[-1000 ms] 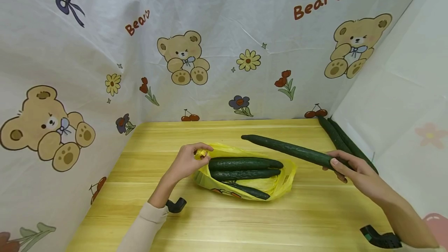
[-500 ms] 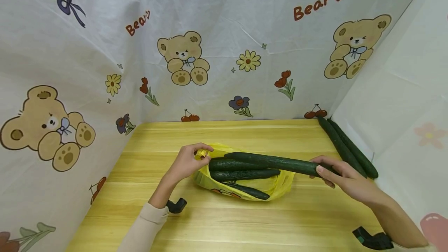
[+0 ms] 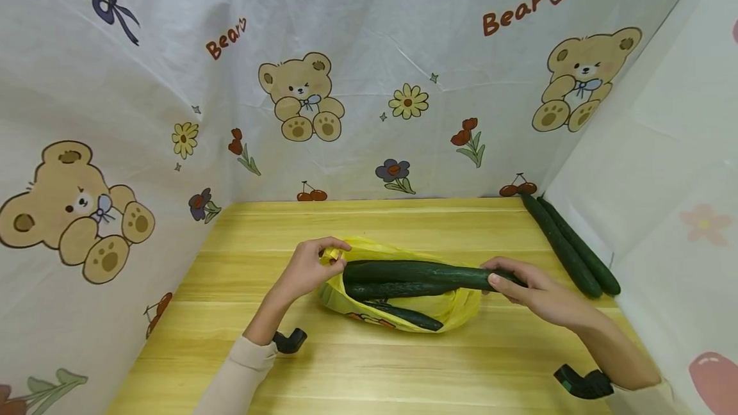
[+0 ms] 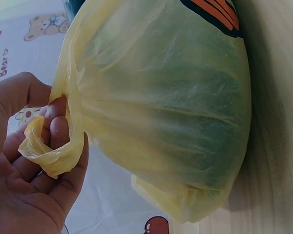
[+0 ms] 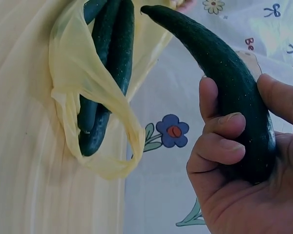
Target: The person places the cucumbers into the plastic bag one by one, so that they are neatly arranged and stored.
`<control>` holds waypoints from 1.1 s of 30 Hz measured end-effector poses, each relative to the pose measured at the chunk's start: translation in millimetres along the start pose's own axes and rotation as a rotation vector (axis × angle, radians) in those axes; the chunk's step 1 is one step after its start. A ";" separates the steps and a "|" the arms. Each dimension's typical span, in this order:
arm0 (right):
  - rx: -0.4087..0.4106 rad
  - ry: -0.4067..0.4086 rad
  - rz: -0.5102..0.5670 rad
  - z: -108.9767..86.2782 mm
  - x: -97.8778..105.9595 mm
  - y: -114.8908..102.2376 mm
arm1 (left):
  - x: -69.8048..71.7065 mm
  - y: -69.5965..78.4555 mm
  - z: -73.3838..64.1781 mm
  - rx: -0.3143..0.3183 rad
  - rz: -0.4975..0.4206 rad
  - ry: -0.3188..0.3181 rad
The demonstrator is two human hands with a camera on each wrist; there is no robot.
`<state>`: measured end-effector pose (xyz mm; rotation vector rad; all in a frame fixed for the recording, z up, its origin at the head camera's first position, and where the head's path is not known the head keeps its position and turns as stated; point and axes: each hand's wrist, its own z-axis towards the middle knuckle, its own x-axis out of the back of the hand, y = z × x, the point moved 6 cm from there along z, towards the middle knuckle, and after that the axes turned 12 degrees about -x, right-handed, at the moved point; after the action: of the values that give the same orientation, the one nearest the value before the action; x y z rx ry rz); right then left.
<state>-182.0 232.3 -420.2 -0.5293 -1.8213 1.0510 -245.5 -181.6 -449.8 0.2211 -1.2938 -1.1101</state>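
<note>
In the head view my right hand (image 3: 539,292) grips a long dark green cucumber (image 3: 421,273) by its right end. The cucumber lies level over the mouth of a yellow plastic bag (image 3: 464,312), its far end near my left hand. Several cucumbers lie in the bag, among them a thinner one (image 3: 409,316) at the front; the held one partly covers the others. My left hand (image 3: 308,269) pinches the bag's left edge. In the left wrist view, thumb and fingers hold the gathered yellow plastic (image 4: 71,122). The right wrist view shows fingers curled round the held cucumber (image 5: 234,83).
Two more cucumbers (image 3: 562,248) lie side by side at the table's back right corner, against the white side sheet (image 3: 651,210). A bear-print sheet (image 3: 357,31) rises behind the wooden table (image 3: 346,370). Black devices (image 3: 583,382) show at both wrists.
My right hand has moved left and brought the cucumber down from above the table to over the bag's mouth. The left hand keeps its hold on the bag's edge.
</note>
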 end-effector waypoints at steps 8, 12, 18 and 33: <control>-0.032 -0.013 -0.050 21.3 -14.3 -7.5 | -0.1 0.8 0.5 -0.002 0.000 0.002; -0.014 -0.047 -0.053 32.3 -23.4 -13.8 | 1.2 0.9 -0.2 0.000 -0.002 0.009; 0.052 -0.095 -0.057 50.3 -37.2 -21.8 | 2.5 1.2 -0.8 -0.002 -0.009 0.011; 0.090 -0.143 -0.025 82.7 -57.5 -24.8 | 6.4 1.8 3.1 -0.011 0.019 0.008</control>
<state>-225.7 141.5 -444.8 -0.3850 -1.8897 1.1733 -248.0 -184.1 -443.4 0.2046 -1.2800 -1.0991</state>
